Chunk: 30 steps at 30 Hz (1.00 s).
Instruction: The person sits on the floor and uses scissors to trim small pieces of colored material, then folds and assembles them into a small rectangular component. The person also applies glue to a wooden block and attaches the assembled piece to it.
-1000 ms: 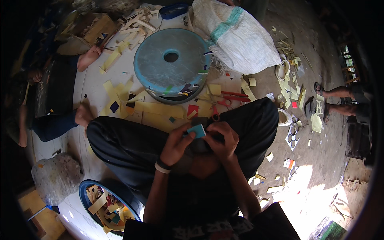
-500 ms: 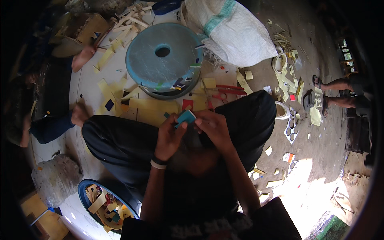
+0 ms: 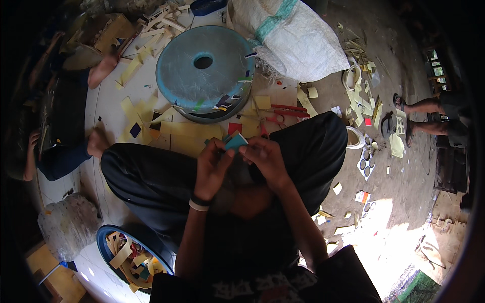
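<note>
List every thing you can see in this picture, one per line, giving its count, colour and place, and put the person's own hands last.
small teal flat piece: one, teal, pinched between both hands above the lap
round blue-grey disc with a centre hole: one, blue-grey, on the floor ahead of the knees
red-handled scissors: one pair, red, on the floor between the disc and the right knee
yellow card strips: many, pale yellow, scattered about the disc
white woven sack: one, white with a green band, upper right
blue round tub of offcuts: one, blue, lower left
another person's feet in sandals: two, far right
left hand: one, wristband on the wrist
right hand: one, bare
</note>
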Tool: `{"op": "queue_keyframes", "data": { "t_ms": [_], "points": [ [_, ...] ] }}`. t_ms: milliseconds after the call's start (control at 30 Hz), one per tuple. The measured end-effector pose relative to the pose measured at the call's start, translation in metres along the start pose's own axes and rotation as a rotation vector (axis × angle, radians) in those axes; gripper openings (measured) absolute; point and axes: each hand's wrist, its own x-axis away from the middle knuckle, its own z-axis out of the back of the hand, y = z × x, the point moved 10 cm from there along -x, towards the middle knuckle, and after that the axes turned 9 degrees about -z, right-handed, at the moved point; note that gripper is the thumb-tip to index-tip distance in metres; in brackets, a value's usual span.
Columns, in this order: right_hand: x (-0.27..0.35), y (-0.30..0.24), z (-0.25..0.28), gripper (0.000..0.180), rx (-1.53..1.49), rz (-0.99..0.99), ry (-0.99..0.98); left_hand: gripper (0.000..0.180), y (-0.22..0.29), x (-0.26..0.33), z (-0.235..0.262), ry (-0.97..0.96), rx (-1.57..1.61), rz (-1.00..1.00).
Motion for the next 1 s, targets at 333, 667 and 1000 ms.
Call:
{"op": "queue_keyframes", "data": {
  "t_ms": [333, 667, 1000],
  "points": [
    [-0.002, 0.007, 0.011, 0.018, -0.159, -0.065, 0.063, 0.015, 0.004, -0.001, -0.007, -0.058, 0.078, -0.026],
    [0.0, 0.004, 0.007, 0.019, -0.127, -0.069, -0.001, 0.03, 0.005, -0.002, -0.011, -0.084, 0.102, -0.04],
    [0.001, 0.012, 0.005, 0.024, -0.091, -0.145, -0.02, 0.045, 0.009, -0.001, -0.013, -0.045, 0.155, -0.087]
  ]
}}
